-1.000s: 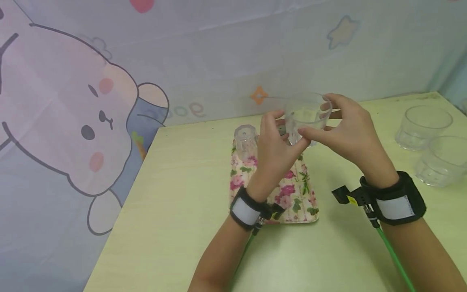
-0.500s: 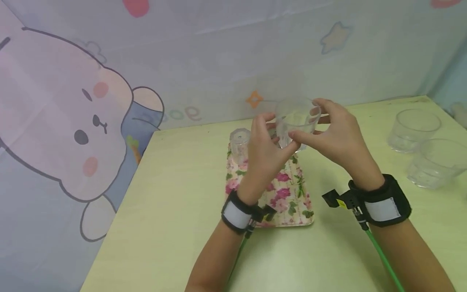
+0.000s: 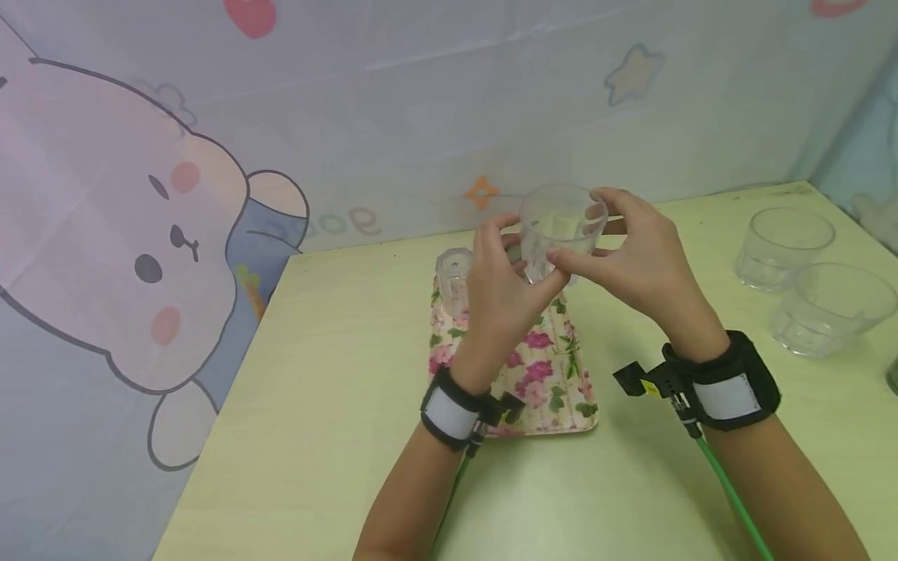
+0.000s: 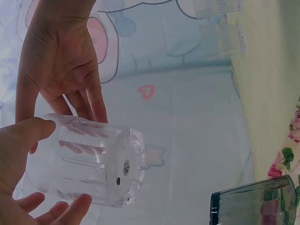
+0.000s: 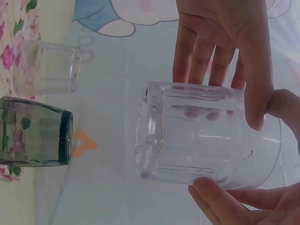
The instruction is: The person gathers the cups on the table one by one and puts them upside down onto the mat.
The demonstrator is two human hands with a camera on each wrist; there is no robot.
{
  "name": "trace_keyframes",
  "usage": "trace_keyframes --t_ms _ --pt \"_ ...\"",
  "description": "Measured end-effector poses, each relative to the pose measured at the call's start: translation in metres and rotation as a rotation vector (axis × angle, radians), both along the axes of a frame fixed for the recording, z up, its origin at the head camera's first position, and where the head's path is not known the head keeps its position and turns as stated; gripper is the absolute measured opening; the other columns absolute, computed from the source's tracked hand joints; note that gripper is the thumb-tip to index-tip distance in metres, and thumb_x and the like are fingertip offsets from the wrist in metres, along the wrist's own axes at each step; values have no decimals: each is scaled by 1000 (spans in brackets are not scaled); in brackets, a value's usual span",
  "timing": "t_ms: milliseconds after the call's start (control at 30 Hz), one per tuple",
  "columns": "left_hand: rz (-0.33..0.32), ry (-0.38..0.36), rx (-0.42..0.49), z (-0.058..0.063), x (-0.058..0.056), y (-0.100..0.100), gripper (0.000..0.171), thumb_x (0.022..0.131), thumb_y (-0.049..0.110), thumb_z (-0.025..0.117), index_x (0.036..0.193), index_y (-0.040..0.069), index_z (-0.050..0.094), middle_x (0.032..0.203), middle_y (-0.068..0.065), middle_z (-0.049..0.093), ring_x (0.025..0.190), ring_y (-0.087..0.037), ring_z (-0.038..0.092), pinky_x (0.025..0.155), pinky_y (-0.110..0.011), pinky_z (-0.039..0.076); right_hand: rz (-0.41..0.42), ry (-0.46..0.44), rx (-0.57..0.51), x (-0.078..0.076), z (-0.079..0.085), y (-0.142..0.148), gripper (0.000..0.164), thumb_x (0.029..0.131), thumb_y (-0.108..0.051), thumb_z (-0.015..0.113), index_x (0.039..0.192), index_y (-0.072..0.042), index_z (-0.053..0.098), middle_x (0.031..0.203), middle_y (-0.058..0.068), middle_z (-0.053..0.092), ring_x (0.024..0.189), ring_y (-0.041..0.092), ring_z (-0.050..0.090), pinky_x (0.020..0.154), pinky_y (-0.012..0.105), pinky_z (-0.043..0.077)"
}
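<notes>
Both hands hold one clear drinking glass [image 3: 543, 241], rim up, above the far part of a floral tray [image 3: 540, 389]. My left hand [image 3: 501, 292] grips its left side, with thumb and fingers spread around the wall. From the right, my right hand [image 3: 645, 257] grips it too, thumb across the near side. The fluted wall and thick base of this glass [image 5: 201, 136] show in the right wrist view. A dark green glass [image 5: 35, 133] stands upside down on the tray, mostly hidden behind my left hand in the head view. Beside it is an upturned clear glass [image 3: 454, 280].
Two clear glasses, a farther one [image 3: 782, 249] and a nearer one [image 3: 828, 312], stand rim up on the pale table [image 3: 316, 405] at right. A dark green object [image 3: 893, 376] is cut off by the right edge. A printed cloth [image 3: 421, 101] hangs behind the table.
The head view has turned slightly, so the scene sits farther left. Both hands keep their grip on the clear glass, and its rim looks a little rounder now.
</notes>
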State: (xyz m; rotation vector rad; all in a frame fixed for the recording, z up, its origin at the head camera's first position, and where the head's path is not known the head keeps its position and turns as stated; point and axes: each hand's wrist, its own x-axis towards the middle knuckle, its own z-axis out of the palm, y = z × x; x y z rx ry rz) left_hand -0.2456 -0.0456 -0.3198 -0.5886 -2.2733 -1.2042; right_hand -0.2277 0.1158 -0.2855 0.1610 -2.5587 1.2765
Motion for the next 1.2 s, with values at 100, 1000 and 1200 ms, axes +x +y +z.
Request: trace_keyframes --t_ms 100,1000,1200 --pt "8 26 3 0 0 0 73 80 32 75 136 7 36 128 -12 49 113 -21 59 82 -19 57 1 -4 -10 2 2 0 88 77 -46 76 147 -13 35 136 13 52 118 36 58 77 44 56" --pt "33 74 -2 2 -3 -3 77 76 33 78 137 7 39 126 -10 51 109 -22 59 78 -22 59 132 -28 -166 6 1 -7 96 82 -31 75 154 -16 13 146 14 39 133 33 43 105 53 45" --pt "22 41 44 3 -3 -6 80 74 31 79 139 7 38 130 -11 50 111 -22 57 79 -24 60 171 0 -186 8 2 -7 90 84 -26 72 153 -15 16 147 14 38 135 33 43 105 51 45"
